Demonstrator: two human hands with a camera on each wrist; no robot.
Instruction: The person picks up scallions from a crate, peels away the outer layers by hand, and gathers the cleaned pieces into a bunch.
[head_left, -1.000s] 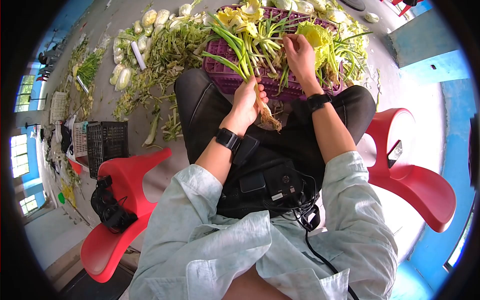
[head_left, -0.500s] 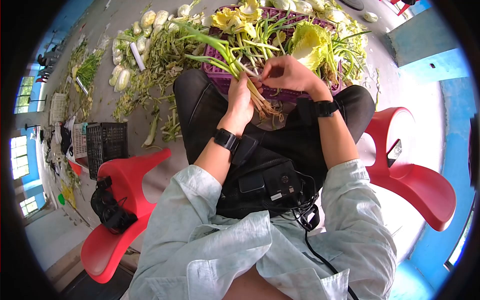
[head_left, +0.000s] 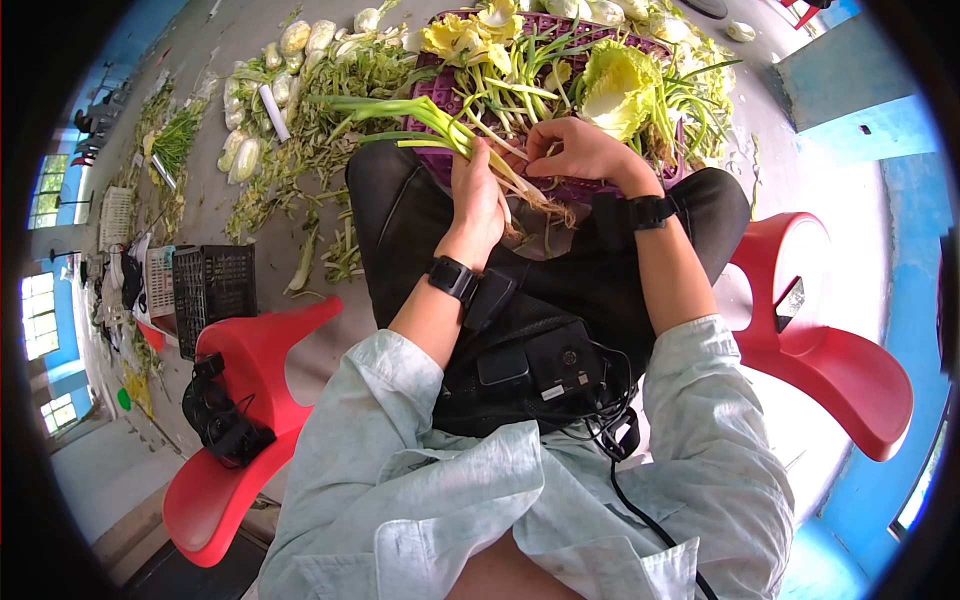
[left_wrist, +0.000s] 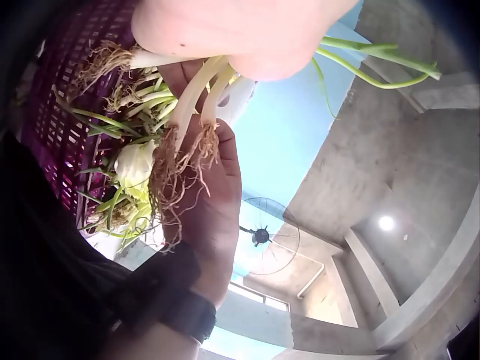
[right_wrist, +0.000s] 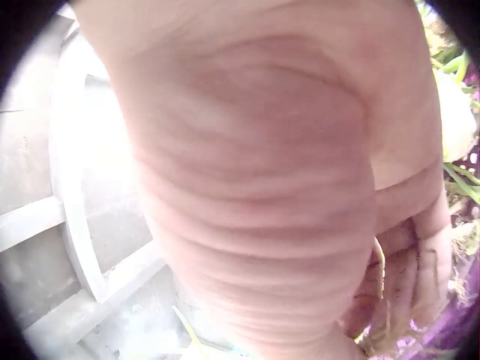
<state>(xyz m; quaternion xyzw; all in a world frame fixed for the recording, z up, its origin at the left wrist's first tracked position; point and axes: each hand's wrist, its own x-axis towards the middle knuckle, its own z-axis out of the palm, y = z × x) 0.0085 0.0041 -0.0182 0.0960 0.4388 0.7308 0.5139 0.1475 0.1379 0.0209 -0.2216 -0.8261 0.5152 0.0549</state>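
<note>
My left hand [head_left: 478, 200] grips several green onions [head_left: 430, 112] around their white stalks. Their leaves reach out to the left and the brown roots [left_wrist: 169, 176] hang below the hand on the right. At the stalks, my right hand [head_left: 585, 152] has curled fingers, with thumb and forefinger pinching at a pale onion stalk. A thin pale strand [right_wrist: 381, 266] shows beside its fingers in the right wrist view. Just beyond both hands is the purple crate [head_left: 432, 160], with more green onions [head_left: 535, 75] and a yellow-green cabbage leaf [head_left: 615, 90] on it.
Trimmed leaves [head_left: 370, 90] and whole cabbages [head_left: 240, 155] lie on the floor to the left. A red stool [head_left: 250, 370] with black gear stands at the left, another red stool [head_left: 830, 370] at the right. A black crate [head_left: 213, 290] sits farther left.
My right hand has come from over the crate leftward to the stalks in my left hand. The onion leaves have swung lower to the left, and the roots to the right.
</note>
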